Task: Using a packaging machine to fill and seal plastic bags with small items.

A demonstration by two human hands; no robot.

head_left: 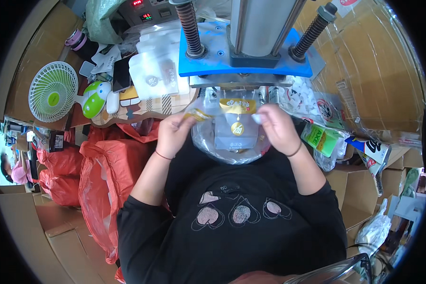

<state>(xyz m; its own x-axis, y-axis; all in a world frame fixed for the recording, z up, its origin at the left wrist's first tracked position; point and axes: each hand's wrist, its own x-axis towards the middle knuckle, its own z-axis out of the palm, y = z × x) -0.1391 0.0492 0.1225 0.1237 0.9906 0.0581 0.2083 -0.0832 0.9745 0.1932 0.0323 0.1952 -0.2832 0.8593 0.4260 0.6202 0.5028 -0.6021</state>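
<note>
In front of my chest, below the press, lies a grey, see-through pouch (238, 137) with a gold top band and a round gold emblem. Under it spreads a round mass of transparent plastic (206, 144). My left hand (173, 132), at the left of the pouch, pinches a gold-and-transparent plastic packet (197, 114). On the other side, my right hand (280, 128) is closed near the pouch's upper right edge, with a small white piece (256, 118) at its fingertips. That piece is blurred, so its kind does not show.
The press's blue plate (246, 67) and spring posts (190, 33) stand just beyond my hands. To the left are white pouches (152, 75), a small green-and-white fan (53, 92) and red plastic bags (110, 165). Cut white scraps (303, 94) and cardboard boxes (352, 189) are at the right.
</note>
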